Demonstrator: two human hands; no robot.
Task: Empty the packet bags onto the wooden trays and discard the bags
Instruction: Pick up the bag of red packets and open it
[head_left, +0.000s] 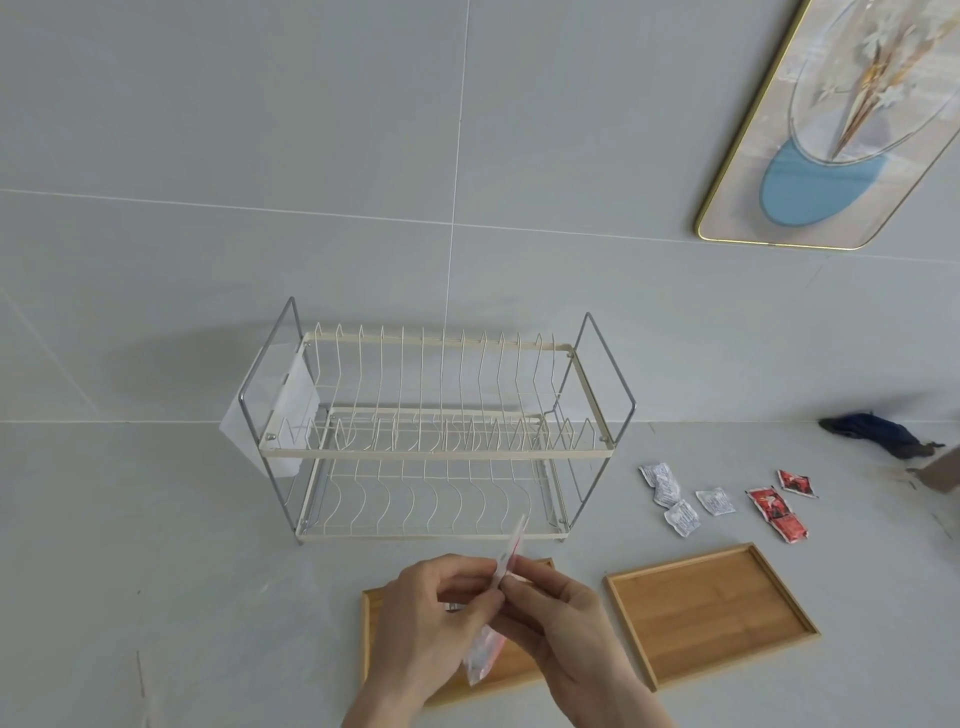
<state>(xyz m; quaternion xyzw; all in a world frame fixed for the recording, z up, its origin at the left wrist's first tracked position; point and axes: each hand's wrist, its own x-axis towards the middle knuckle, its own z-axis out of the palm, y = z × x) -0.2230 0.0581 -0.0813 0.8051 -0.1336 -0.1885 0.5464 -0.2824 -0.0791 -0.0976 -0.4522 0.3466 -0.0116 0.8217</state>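
Note:
Both my hands hold one thin clear packet bag (506, 564) with red print, edge-on to the camera, above the left wooden tray (370, 644). My left hand (431, 618) pinches its upper part and my right hand (561, 623) pinches it from the other side. The bag's lower end (480, 660) hangs between my wrists over the tray. A second wooden tray (711, 613) lies bare to the right. Several small packets lie beyond it: white ones (670, 493) and red ones (776, 512).
A white two-tier wire dish rack (431, 431) stands just behind the trays, with a white sheet (291, 410) hanging at its left end. A dark crumpled cloth (878, 434) lies far right by the wall. A framed picture (841, 124) hangs above.

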